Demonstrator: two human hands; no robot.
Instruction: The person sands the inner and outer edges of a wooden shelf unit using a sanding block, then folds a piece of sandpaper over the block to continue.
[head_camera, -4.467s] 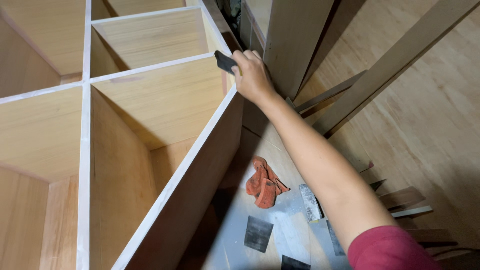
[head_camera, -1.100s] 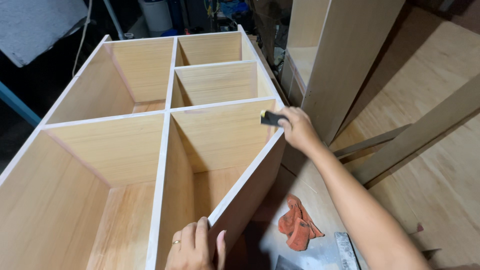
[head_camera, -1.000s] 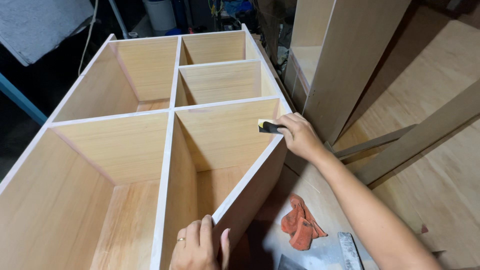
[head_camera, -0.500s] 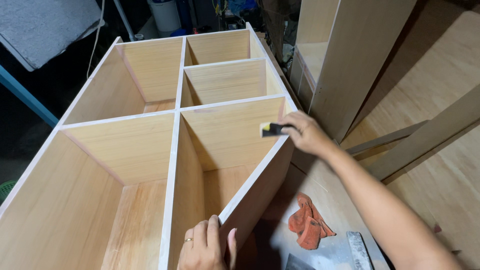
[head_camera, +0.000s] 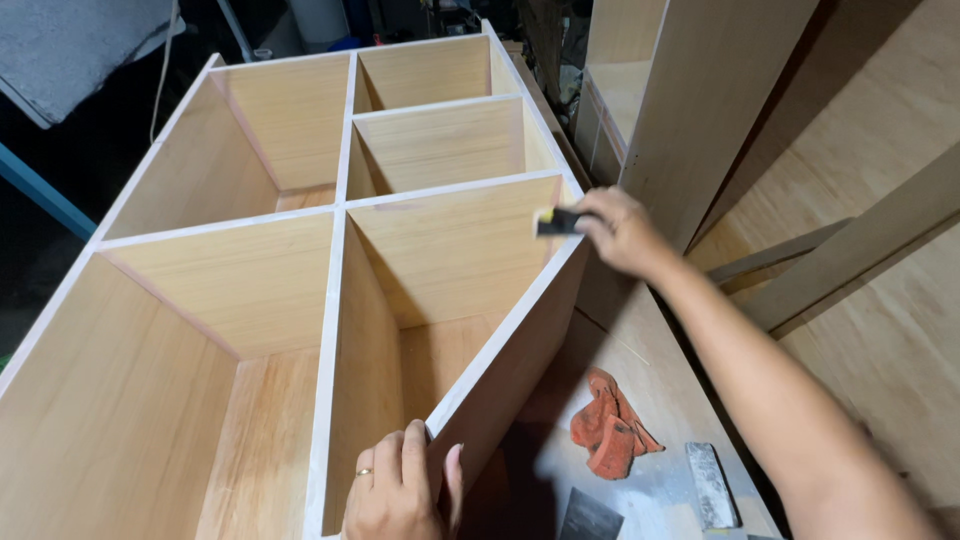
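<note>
1. The left hand (head_camera: 400, 490) sits nearest, at the bottom edge of the view, fingers clenched over the near end of the cabinet's (head_camera: 300, 300) right side panel, a ring on one finger.
2. Just right of it, on the bench (head_camera: 640, 360), lie an orange rag (head_camera: 608, 438), a grey block (head_camera: 712, 485) and a dark sheet (head_camera: 590, 515).
3. Farther up that panel, the right hand (head_camera: 620, 232) pinches a small dark sanding pad (head_camera: 557, 222) and presses it against the pale front edge, where a cross-shelf meets the side.
4. The pad looks light and slightly flexible, best pinched by its back end, as it is. The cabinet looks stiff and heavy; its panel edges give the firmest hold.
5. The cabinet lies on its back, open compartments facing up, pale wood inside.
6. Beyond stand more wood panels (head_camera: 700, 110) on the right; the far left is dark, with a grey sheet (head_camera: 80, 40).
</note>
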